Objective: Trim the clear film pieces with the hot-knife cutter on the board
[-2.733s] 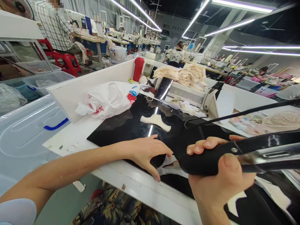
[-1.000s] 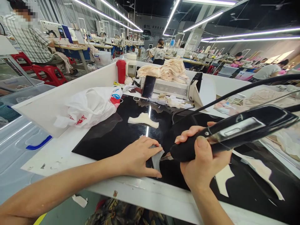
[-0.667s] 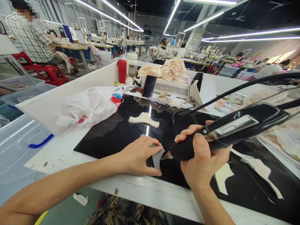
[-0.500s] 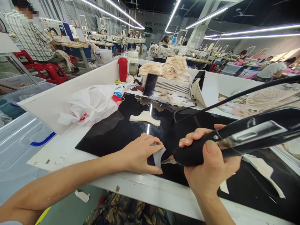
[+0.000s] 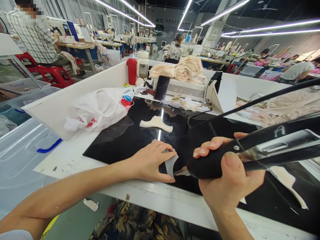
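Note:
My left hand (image 5: 153,161) rests on the black mat, thumb and fingers bent around a small grey piece of fabric (image 5: 171,162). Part of the piece is hidden under the fingers. In my right hand (image 5: 232,176) is a black corded hand tool (image 5: 210,165) with metal fittings. I cannot make out its exact kind. Its thin, pointed metal tip (image 5: 183,171) is at the lower right edge of the grey piece, and touching cannot be told for sure. Farther back on the mat lies a curved cream fabric piece (image 5: 156,123).
A white plastic bag (image 5: 100,108) lies left on the black mat (image 5: 120,140). Behind are a red cup (image 5: 131,71), a phone (image 5: 162,88) and stacked cream fabric (image 5: 185,69). The tool's cable (image 5: 250,108) arches over the right side. Another cut piece (image 5: 287,183) lies at right.
The view has shifted slightly. Both hands keep nearly the same pose; the tool's tip stays at the grey piece's lower edge, and my right hand is marginally farther right in view.

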A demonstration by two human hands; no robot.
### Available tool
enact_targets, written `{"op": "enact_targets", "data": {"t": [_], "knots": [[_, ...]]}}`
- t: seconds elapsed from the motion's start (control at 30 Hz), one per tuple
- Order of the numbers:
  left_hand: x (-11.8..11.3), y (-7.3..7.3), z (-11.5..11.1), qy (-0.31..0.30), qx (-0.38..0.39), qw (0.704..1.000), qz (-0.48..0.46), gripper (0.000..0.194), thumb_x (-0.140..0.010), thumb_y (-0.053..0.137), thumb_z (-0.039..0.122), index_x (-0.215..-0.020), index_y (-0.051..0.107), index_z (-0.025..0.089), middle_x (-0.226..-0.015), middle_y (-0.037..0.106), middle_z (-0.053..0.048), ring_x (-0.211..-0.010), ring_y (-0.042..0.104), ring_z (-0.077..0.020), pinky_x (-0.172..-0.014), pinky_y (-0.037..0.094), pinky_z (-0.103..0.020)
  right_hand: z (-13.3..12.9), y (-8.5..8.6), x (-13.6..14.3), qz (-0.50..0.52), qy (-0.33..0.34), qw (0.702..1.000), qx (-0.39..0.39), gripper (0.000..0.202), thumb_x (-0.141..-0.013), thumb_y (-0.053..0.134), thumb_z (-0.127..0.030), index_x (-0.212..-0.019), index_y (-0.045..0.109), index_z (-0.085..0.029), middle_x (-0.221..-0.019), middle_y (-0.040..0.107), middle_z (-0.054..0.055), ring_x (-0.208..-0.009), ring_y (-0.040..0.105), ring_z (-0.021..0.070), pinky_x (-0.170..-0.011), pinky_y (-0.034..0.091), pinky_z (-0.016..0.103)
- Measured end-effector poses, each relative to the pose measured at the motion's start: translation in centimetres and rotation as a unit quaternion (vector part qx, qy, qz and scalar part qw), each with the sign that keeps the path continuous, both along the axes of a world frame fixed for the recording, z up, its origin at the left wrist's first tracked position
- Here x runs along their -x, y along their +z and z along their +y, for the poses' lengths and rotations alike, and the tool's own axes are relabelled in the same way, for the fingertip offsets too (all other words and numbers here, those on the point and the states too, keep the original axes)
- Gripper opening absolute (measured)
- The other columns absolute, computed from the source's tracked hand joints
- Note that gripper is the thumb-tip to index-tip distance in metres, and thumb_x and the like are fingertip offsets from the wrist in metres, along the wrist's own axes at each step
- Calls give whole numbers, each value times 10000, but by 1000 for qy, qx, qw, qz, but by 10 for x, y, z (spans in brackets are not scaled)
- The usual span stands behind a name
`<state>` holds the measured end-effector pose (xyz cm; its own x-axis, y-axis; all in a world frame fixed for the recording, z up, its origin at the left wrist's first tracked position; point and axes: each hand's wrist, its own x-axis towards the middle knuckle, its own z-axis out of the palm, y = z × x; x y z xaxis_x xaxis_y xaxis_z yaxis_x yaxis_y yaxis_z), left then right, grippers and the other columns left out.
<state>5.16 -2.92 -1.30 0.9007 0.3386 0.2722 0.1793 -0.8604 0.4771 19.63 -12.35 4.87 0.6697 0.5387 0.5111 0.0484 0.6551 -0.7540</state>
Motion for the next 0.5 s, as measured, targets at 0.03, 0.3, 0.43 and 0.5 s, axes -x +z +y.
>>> {"op": "enact_targets", "data": {"t": [0.03, 0.3, 0.43, 0.5], "knots": [[0, 0, 0, 0, -2, 1000, 0, 719, -770, 805, 542, -1377, 603, 213, -1379, 579, -106, -1274, 516, -313, -1151, 379, -459, 0, 1, 0, 0, -6, 1000, -1, 395, -731, 784, -267, -1064, 575, -234, -729, 655, -59, -527, 584, 129, -514, 539, 298], [0, -2, -1, 8, 3, 1000, 2, 721, -782, 789, 557, -1396, 585, 238, -1390, 572, -97, -1278, 524, -317, -1174, 356, -501, 0, 0, 3, -2, -3, 1000, 6, 399, -744, 790, -292, -1080, 581, -250, -737, 652, -61, -538, 593, 133, -532, 542, 312], [0, -2, -2, 10, -1, 1000, 4, 720, -794, 775, 567, -1400, 579, 232, -1394, 575, -96, -1290, 520, -317, -1184, 347, -497, -1, -4, 2, -6, -3, 1000, 11, 419, -754, 810, -298, -1096, 574, -246, -759, 652, -56, -556, 601, 132, -537, 550, 313], [0, -2, -3, 10, -7, 1000, 5, 723, -804, 765, 572, -1406, 573, 221, -1401, 574, -102, -1300, 517, -315, -1194, 333, -491, -1, -5, 0, -7, -7, 1000, 9, 421, -754, 813, -298, -1095, 572, -243, -767, 647, -56, -563, 601, 130, -539, 553, 312]]}}
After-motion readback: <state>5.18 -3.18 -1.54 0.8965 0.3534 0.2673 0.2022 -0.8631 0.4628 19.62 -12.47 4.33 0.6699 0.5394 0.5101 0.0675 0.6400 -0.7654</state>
